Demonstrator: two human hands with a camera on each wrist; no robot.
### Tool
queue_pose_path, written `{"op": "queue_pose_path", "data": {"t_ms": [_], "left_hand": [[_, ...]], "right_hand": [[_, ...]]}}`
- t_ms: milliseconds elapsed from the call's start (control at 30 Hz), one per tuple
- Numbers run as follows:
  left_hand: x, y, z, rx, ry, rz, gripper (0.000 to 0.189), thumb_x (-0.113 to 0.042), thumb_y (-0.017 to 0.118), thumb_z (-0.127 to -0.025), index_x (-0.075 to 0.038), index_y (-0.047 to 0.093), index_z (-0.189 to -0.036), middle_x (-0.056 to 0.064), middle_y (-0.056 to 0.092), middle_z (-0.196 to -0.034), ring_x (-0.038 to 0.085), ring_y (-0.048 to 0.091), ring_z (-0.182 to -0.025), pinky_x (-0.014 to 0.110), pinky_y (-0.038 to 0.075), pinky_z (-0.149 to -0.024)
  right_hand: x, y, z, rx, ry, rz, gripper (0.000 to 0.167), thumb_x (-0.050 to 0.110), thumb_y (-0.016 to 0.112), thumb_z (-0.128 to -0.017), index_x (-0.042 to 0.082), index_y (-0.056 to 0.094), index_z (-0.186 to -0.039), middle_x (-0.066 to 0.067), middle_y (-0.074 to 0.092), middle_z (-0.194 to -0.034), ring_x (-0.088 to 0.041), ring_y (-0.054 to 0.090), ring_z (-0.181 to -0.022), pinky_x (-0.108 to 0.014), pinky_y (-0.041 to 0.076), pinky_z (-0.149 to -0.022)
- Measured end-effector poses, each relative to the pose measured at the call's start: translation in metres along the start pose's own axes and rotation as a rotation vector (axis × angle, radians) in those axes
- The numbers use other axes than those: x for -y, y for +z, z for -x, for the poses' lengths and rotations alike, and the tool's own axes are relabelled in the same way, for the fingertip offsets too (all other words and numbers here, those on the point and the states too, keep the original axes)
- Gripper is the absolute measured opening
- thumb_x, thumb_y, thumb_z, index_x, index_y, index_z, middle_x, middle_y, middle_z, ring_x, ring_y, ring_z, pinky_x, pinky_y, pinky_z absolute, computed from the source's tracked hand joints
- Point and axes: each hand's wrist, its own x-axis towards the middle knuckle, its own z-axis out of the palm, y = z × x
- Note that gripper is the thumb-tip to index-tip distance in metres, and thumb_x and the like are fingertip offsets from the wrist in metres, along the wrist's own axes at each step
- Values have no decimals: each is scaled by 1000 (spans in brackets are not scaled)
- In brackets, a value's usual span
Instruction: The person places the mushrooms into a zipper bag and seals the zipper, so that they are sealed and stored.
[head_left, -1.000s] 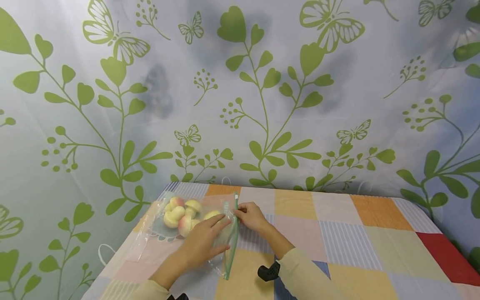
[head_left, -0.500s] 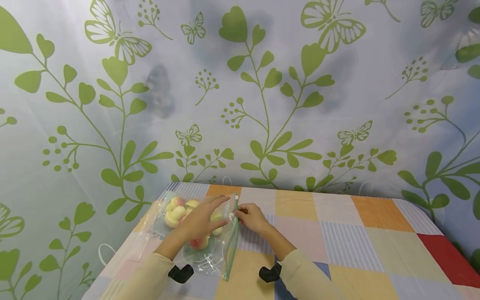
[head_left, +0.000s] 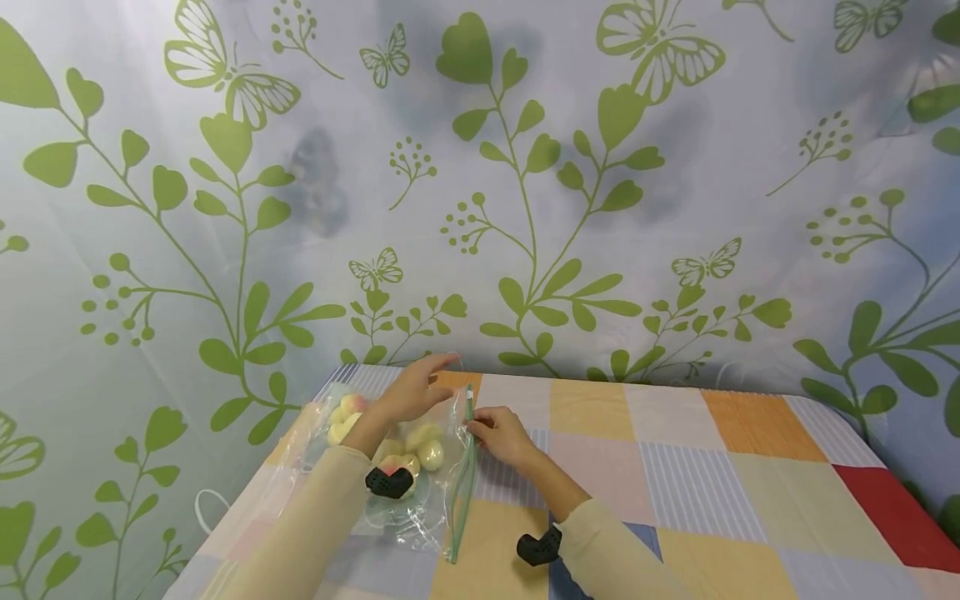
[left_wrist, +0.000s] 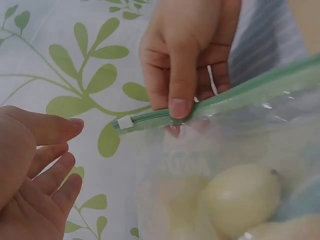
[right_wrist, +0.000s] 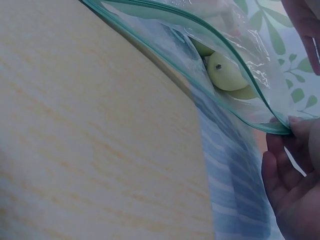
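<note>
A clear zip bag [head_left: 423,527] lies on the left of the table, with several pale yellow, pink-blushed fruits [head_left: 430,454] inside. Along its right side runs a green zip strip [head_left: 462,508], gaping in the middle in the right wrist view. My right hand [head_left: 504,434] pinches this strip near its far end, thumb on top. A small white slider [left_wrist: 125,122] sits at that end, just beyond the pinching thumb. Above the bag's far corner, my left hand [head_left: 411,394] holds nothing, its fingers apart and its fingertips a short way from the slider in the left wrist view.
A patchwork cloth [head_left: 697,492] covers the table. Behind it hangs a curtain [head_left: 570,208] printed with leaves and butterflies. A white cord loop [head_left: 201,510] hangs by the left table edge. Black wrist devices [head_left: 538,546] sit at both cuffs.
My left hand has lifted off the bag's middle and moved away from me, over the fruits to the far end of the zip. The right hand keeps its pinch in place.
</note>
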Motion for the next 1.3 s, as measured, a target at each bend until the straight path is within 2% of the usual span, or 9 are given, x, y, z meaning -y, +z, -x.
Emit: {"op": "queue_pose_path", "data": {"t_ms": [233, 333, 433, 533, 700, 867, 1000, 1200, 1300], "left_hand": [[16, 0, -18, 73, -141, 135, 52, 2, 60, -100, 4, 47, -151, 21, 47, -155, 40, 40, -144, 56, 32, -116], [27, 3, -18, 112, -179, 179, 48, -2, 58, -102, 5, 50, -148, 21, 50, -152, 39, 42, -143, 55, 36, -115], [36, 6, -15, 128, -183, 165, 40, -7, 60, -103, 5, 58, -141, 18, 61, -140, 36, 53, -133, 50, 45, -108], [41, 9, -13, 98, -173, 157, 28, -11, 62, -104, 4, 68, -127, 15, 70, -122, 30, 63, -116, 46, 51, -100], [44, 13, -16, 43, -212, 189, 16, -15, 64, -104, -4, 75, -107, 6, 72, -103, 20, 64, -98, 41, 53, -91], [49, 17, -18, 40, -198, 184, 18, -14, 63, -105, 1, 74, -107, 11, 71, -101, 18, 62, -90, 35, 53, -81], [50, 19, -18, 25, -187, 179, 19, -12, 62, -105, 4, 72, -109, 14, 70, -101, 18, 62, -89, 32, 53, -79], [51, 20, -17, -8, -181, 168, 16, -10, 61, -105, 0, 74, -108, 8, 71, -99, 21, 64, -90, 36, 55, -80], [50, 21, -18, -8, -180, 175, 16, -9, 62, -105, 1, 74, -108, 11, 71, -101, 21, 65, -91, 36, 55, -80]], "right_hand": [[-1, 1, 1, -9, -47, 5, 17, 9, 62, -104, 1, 76, -106, -3, 71, -87, -26, 67, -80, -28, 55, -68], [-1, 1, 1, -4, -48, 8, 17, 9, 61, -105, 1, 76, -106, -3, 71, -87, -29, 67, -81, -27, 55, -67], [-1, 1, 1, 8, -53, 8, 18, 10, 62, -105, 0, 77, -108, -4, 71, -87, -29, 68, -81, -28, 56, -67], [-2, 1, 0, 9, -48, 7, 18, 10, 62, -105, 0, 77, -110, -3, 72, -88, -26, 68, -80, -28, 56, -68], [-4, 0, -1, 7, -7, -18, 17, 11, 62, -104, 2, 76, -108, -2, 71, -88, -22, 66, -79, -31, 58, -71], [-3, 1, -2, 24, 31, -25, 16, 12, 62, -105, 3, 75, -105, -1, 70, -86, -20, 65, -80, -33, 58, -74], [-1, 1, -3, 17, 32, 6, 16, 12, 62, -105, 2, 75, -106, -2, 70, -84, -22, 66, -79, -33, 58, -72], [7, 0, -9, -63, 0, 47, 28, 20, 58, -108, -1, 71, -122, -5, 73, -98, -24, 69, -85, -33, 59, -72], [13, -1, -13, -126, -23, 59, 28, 19, 58, -108, -2, 71, -119, -8, 74, -101, -22, 71, -84, -32, 60, -71]]}}
